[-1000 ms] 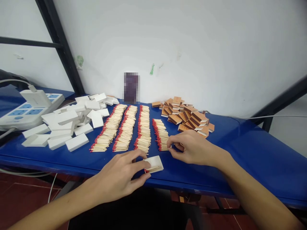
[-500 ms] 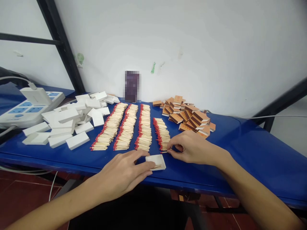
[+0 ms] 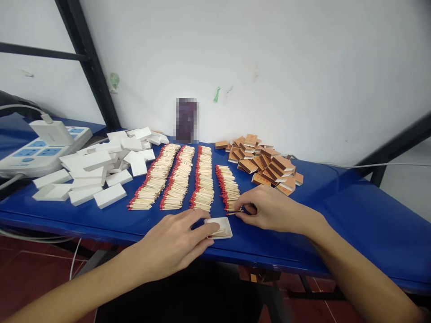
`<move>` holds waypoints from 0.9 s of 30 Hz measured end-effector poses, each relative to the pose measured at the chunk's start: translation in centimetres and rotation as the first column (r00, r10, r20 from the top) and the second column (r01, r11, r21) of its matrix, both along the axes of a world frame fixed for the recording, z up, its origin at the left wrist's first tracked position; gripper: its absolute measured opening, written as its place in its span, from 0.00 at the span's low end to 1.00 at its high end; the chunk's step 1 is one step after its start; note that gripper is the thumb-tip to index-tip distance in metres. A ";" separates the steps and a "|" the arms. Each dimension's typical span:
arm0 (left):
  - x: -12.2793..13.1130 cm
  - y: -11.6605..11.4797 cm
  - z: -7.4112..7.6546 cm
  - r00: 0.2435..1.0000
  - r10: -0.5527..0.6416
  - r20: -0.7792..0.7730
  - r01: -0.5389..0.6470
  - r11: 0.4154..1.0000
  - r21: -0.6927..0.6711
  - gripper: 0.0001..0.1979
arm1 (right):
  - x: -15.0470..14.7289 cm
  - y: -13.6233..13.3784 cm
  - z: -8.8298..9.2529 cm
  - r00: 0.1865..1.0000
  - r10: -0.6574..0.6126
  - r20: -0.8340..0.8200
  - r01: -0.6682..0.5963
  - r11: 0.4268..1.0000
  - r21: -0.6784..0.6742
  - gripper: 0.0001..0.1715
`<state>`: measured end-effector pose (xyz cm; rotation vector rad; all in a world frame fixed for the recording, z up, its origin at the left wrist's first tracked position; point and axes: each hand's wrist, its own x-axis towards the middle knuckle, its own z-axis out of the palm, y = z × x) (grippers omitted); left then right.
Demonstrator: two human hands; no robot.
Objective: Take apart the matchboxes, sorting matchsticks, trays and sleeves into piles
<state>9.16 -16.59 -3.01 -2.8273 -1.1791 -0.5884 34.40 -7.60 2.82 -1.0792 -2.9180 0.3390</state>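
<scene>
A small white matchbox tray (image 3: 226, 223) lies near the table's front edge with a few matches in it. My left hand (image 3: 183, 240) grips its left end, thumb and fingers closed about it, one fingertip reaching inside over the matches. Just right of and beyond the tray, my right hand (image 3: 269, 208) pinches a single match (image 3: 232, 213) between thumb and forefinger, red head pointing left. That match is low over the table, at the near end of a short row of matches (image 3: 227, 186). Three longer rows, including the nearest one (image 3: 202, 179), run alongside to the left.
White empty trays (image 3: 97, 166) are heaped at the left beside a power strip (image 3: 50, 150) with a plugged charger. Orange-brown matchbox sleeves (image 3: 266, 161) are piled behind my right hand. A blurred dark upright object (image 3: 186, 121) stands against the wall. The table (image 3: 343, 215) is blue.
My left fingertip has shifted slightly on the tray, and more of the matches inside show. The right hand's pinched match has moved slightly; both hands stay nearly in place.
</scene>
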 end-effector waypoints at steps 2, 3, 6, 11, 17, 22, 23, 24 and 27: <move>0.0 0.0 0.0 1.000 0.000 0.009 0.000 1.000 -0.006 0.15 | 0.0 0.0 0.0 1.000 -0.002 0.000 0.002 1.000 -0.018 0.09; 0.0 0.0 0.0 1.000 -0.002 0.018 0.003 1.000 -0.009 0.15 | 0.0 0.0 -0.1 1.000 -0.003 -0.002 0.003 1.000 -0.028 0.09; 0.0 0.0 -0.1 0.998 -0.008 0.064 0.010 1.000 -0.029 0.17 | 0.0 0.1 -0.1 1.000 -0.013 -0.010 0.013 0.998 -0.055 0.08; -0.1 0.0 -0.2 0.993 0.000 0.117 0.009 0.997 -0.076 0.18 | 0.2 0.1 0.0 0.998 -0.057 -0.018 0.055 0.993 -0.103 0.08; 0.0 0.1 -0.1 0.988 0.008 0.152 0.007 0.995 -0.097 0.21 | -0.4 0.2 -0.4 0.995 -0.073 -0.068 0.065 0.991 -0.121 0.07; -0.1 0.0 0.0 0.985 0.025 0.173 -0.008 0.995 -0.098 0.22 | -0.5 0.0 -0.3 0.995 -0.074 -0.064 0.064 0.987 -0.144 0.05; -0.1 0.0 0.0 0.985 0.026 0.173 -0.009 0.995 -0.096 0.22 | -0.5 0.0 -0.2 0.996 -0.077 -0.055 0.068 0.986 -0.153 0.05; -0.1 0.0 0.0 0.985 0.026 0.171 -0.010 0.995 -0.098 0.22 | -0.4 0.0 -0.1 0.996 -0.081 -0.043 0.073 0.984 -0.162 0.05; -0.1 -0.1 -0.1 0.985 0.027 0.171 -0.009 0.994 -0.106 0.22 | -0.1 0.1 0.1 0.997 -0.079 -0.007 0.076 0.980 -0.185 0.04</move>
